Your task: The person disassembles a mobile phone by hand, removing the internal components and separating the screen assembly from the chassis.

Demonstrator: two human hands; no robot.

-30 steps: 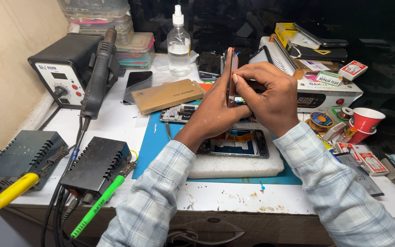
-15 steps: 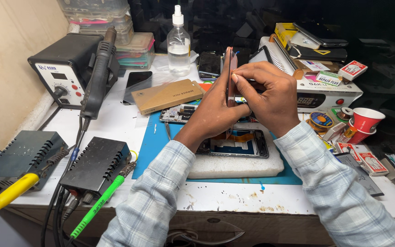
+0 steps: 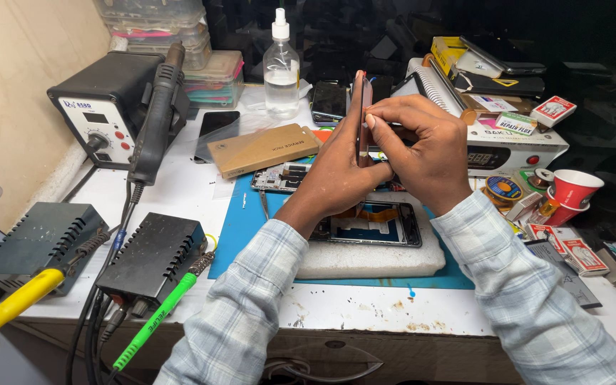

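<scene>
Red phone (image 3: 360, 114) upright between hands.

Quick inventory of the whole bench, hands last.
Phone panel: 1, reddish, held on edge between both hands.
Phone frame: 1, black, on white foam block.
Mat: 1, blue, under block.
Hot-air station: 1, black, back left.
Black boxes: 2, front left.
Bottle: 1, clear, back centre.
Cardboard pack: 1, tan.
Cup: 1, red, right.
Left hand: grips panel.
Right hand: pinches panel edge.
</scene>
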